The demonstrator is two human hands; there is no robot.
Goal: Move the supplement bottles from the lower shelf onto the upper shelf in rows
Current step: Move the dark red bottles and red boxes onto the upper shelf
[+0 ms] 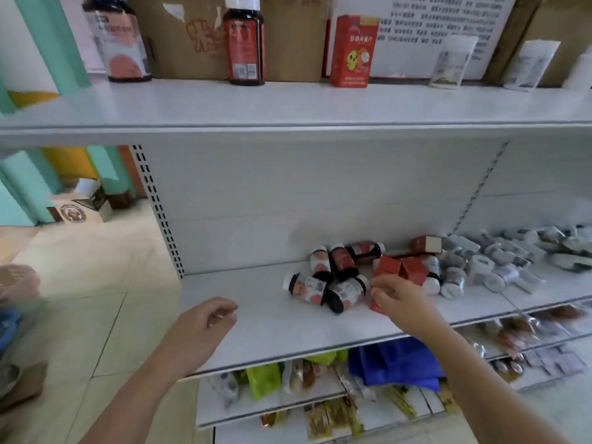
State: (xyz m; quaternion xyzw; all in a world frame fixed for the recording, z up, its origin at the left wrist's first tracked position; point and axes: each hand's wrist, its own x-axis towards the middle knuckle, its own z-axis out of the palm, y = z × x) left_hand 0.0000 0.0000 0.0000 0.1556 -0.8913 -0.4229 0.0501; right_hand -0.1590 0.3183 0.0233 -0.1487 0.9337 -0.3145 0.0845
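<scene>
On the lower shelf lies a jumble of dark supplement bottles with white-and-pink labels, next to several red boxes. My right hand rests on a red box at the front of the pile, fingers curled around it. My left hand hovers over the bare left part of the lower shelf, loosely curled and holding nothing. On the upper shelf stand a wide dark jar, a tall dark bottle with a red label and a red box.
Grey-white bottles and packets crowd the lower shelf's right side. A clear plastic stand and a leaflet sit on the upper shelf at right, cardboard behind. Shelves below hold snack packets and a blue bag. Tiled floor lies left.
</scene>
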